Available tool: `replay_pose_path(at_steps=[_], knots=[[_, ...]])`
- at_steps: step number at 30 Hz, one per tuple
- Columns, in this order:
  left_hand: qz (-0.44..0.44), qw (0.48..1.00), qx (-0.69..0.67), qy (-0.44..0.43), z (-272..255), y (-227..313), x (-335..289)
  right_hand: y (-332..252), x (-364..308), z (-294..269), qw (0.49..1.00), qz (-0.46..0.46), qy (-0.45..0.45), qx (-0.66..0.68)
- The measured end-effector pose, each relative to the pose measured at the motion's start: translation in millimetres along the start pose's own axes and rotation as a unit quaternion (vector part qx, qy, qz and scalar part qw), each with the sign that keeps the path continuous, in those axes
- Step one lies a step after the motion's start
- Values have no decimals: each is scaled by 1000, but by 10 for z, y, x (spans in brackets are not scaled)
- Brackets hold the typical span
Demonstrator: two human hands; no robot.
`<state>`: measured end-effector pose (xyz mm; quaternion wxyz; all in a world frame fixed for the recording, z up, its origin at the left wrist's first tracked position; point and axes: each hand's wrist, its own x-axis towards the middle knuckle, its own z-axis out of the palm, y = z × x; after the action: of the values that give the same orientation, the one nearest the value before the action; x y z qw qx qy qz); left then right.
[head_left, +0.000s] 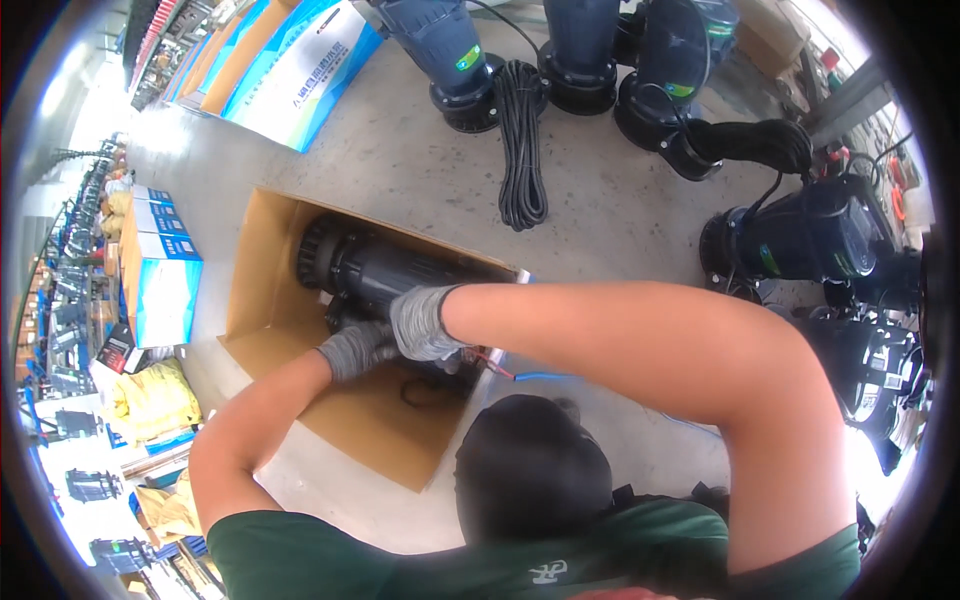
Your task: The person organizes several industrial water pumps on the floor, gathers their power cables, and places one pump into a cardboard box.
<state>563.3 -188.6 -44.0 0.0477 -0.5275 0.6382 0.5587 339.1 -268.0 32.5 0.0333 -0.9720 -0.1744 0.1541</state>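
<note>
A black submersible pump (385,268) lies on its side in an open cardboard box (370,435) on the floor. Both my hands wear grey knit gloves and meet inside the box, beside the pump's body. My left hand (355,350) is curled at its lower side, fingers partly hidden. My right hand (422,322) bends down over the pump with its fingers closed; what they hold is hidden. Close to the right fingers, a thin red and blue wire (540,377) runs over the box's right edge. A dark loop of cable (418,393) lies low in the box.
Several black pumps stand at the back and right, including one pump (790,240). A bundled black cable (522,150) lies before them. Printed cartons (300,75) stand back left, with blue-white boxes (165,280) at left. A dark rounded form (535,470) is just below the box.
</note>
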Motion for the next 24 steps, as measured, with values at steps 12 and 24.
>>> replay_pose_path(at_steps=[12, 24], knots=[[227, 680, -642, 271, 1911, 3946, -562, -1619, -2705, -1215, 546, 240, 736, 320], [31, 997, -52, -43, 2868, 4058, -347, -3492, -3557, -1757, 38, 104, 738, 665]])
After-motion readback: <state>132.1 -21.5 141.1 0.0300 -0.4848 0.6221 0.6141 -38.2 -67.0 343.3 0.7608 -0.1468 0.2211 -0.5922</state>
